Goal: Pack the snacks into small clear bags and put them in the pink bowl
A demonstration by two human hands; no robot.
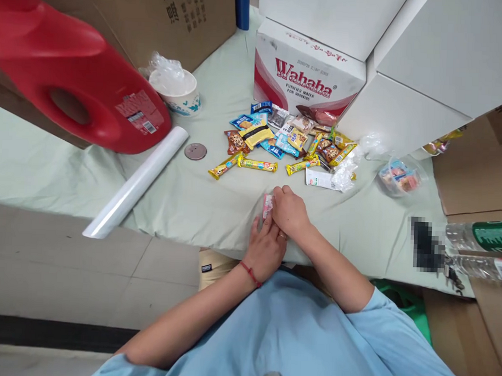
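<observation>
A small pink-and-white packet [267,204] is at the front edge of the cloth-covered table. My left hand [267,248], with a red cord on its wrist, reaches up to its lower end, fingers closed on it. Curled against the packet's right side is my right hand [290,211], its fingers bent and partly hiding it. Beyond both hands lies a loose pile of wrapped snacks, with a yellow packet [256,134] and a brown cookie packet [236,142] among them. Nearest to my hands are several yellow stick-shaped snacks, one being a yellow stick [258,164].
To the left stand a large red jug [114,106] and a paper cup [180,98] holding clear plastic. A white roll [136,184] crosses the table edge. A Wahaha carton [308,75] stands behind the snacks. At right are a clear tub [399,177] and plastic bottles [463,236].
</observation>
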